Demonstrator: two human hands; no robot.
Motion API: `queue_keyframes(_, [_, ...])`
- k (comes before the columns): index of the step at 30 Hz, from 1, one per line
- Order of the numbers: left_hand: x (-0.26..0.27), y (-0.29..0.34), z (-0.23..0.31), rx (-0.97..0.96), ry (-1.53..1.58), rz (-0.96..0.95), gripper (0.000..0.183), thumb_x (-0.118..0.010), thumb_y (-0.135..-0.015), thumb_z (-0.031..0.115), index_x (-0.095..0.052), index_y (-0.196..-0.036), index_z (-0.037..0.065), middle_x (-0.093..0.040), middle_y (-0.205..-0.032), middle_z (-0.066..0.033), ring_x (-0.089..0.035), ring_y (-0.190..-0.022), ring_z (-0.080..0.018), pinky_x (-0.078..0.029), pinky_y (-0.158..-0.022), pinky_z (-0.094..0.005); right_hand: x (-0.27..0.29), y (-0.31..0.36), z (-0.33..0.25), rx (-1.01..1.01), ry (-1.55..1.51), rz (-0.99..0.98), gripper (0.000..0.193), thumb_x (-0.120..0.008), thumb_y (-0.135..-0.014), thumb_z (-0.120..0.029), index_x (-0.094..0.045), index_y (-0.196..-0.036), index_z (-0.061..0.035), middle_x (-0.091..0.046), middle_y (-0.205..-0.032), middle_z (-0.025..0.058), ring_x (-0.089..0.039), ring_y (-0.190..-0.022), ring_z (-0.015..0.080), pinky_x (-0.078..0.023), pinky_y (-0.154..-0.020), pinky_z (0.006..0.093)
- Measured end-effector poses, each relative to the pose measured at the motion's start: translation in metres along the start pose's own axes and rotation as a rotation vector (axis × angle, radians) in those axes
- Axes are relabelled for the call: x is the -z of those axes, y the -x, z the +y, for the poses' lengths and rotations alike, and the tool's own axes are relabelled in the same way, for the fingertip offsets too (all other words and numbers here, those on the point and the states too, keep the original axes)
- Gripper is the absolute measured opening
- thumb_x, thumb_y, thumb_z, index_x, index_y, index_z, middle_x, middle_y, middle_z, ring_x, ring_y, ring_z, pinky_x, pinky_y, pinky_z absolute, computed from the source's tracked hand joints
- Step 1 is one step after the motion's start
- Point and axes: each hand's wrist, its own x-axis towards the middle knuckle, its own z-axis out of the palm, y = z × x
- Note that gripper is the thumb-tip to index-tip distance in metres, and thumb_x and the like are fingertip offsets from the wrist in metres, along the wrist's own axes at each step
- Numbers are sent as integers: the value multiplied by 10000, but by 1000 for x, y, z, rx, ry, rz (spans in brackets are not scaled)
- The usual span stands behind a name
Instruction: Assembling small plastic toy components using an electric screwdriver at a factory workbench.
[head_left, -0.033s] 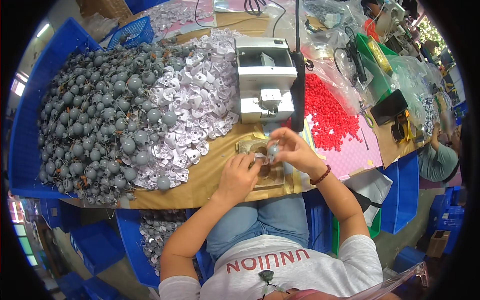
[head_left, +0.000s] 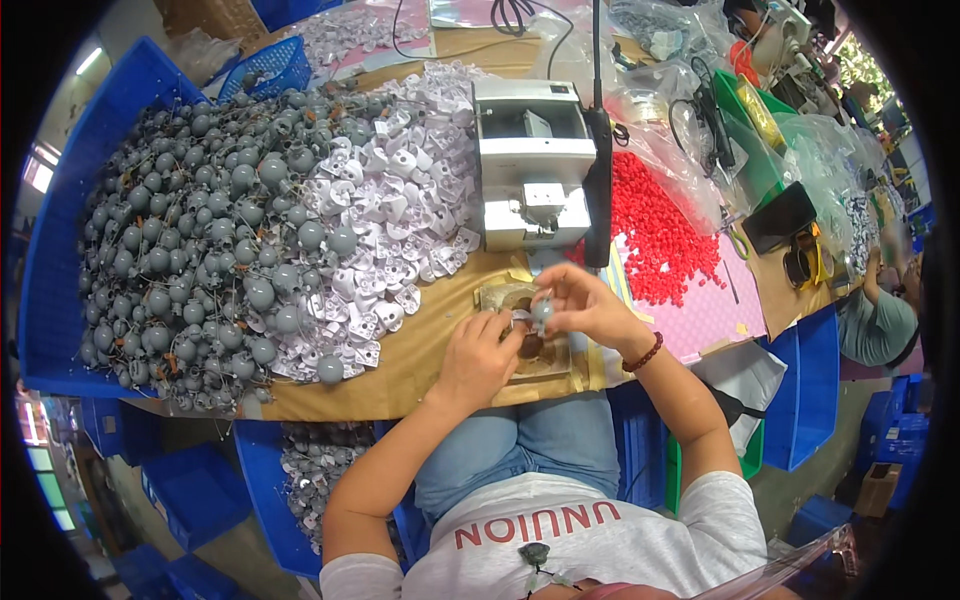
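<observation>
My left hand has its fingers closed on a small white plastic piece, most of it hidden by the fingertips. Close beside it, my right hand pinches a small grey ball-shaped part between thumb and fingers. The grey part is right against the white piece or very near it; whether they are joined I cannot tell. Both hands are over a flat wooden fixture with round dark hollows, lying on the brown-covered table.
Left of me, a blue bin borders a heap of grey balls with wires. White plastic parts are piled beside them. A white and grey machine stands ahead, with small red parts to its right. A person sits far right.
The grey part has dipped slightly and turned a little in my right hand's fingers. My left hand is in nearly the same place.
</observation>
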Motion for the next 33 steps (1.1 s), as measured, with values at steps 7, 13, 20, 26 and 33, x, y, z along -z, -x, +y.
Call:
queue_keyframes(7, [0, 0, -3, -25, 25, 42, 309, -747, -738, 97, -714, -1045, 72, -645, -1158, -106, -613, -1069, -305, -516, -905, -436, -11, -6, -1, 124, 935, 105, 534, -800, -829, -95, -546, -1296, -42, -641, -1007, 119, -673, -834, 216, -551, -744, 341])
queue_keyframes(13, [0, -5, -2, 97, 78, 21, 328, -743, -781, 110, -678, -1102, 77, -650, -1117, -92, -615, -1043, -293, -503, -878, -434, -26, -3, -5, 241, 1148, 208, 512, -795, -826, -121, -570, -1282, -61, -591, -1115, 127, -629, -881, 256, -526, -773, 375])
queue_keyframes(20, [-1, -27, 9, 228, 61, 16, 356, -749, -788, 131, -653, -1125, 70, -643, -1014, -90, -604, -991, -298, -496, -858, -429, 1, -7, -2, 425, 1046, 386, 498, -742, -847, -58, -559, -1309, -30, -577, -1136, 137, -600, -1006, 286, -503, -839, 384])
queue_keyframes(26, [-3, -27, 8, 206, 54, 19, 360, -748, -764, 126, -655, -1107, 66, -633, -982, -90, -599, -972, -293, -498, -846, -426, 73, -63, -26, 627, 959, 865, 464, -676, -940, -86, -524, -1362, 35, -606, -1218, 158, -618, -1047, 270, -514, -889, 351])
queue_keyframes(33, [-9, -28, 5, 214, 51, 41, 336, -747, -752, 110, -650, -1071, 67, -617, -953, -94, -592, -950, -302, -496, -829, -436, 47, -61, -41, 857, 561, 880, 523, -725, -930, -40, -483, -1393, -10, -661, -971, 68, -645, -821, 132, -539, -738, 269])
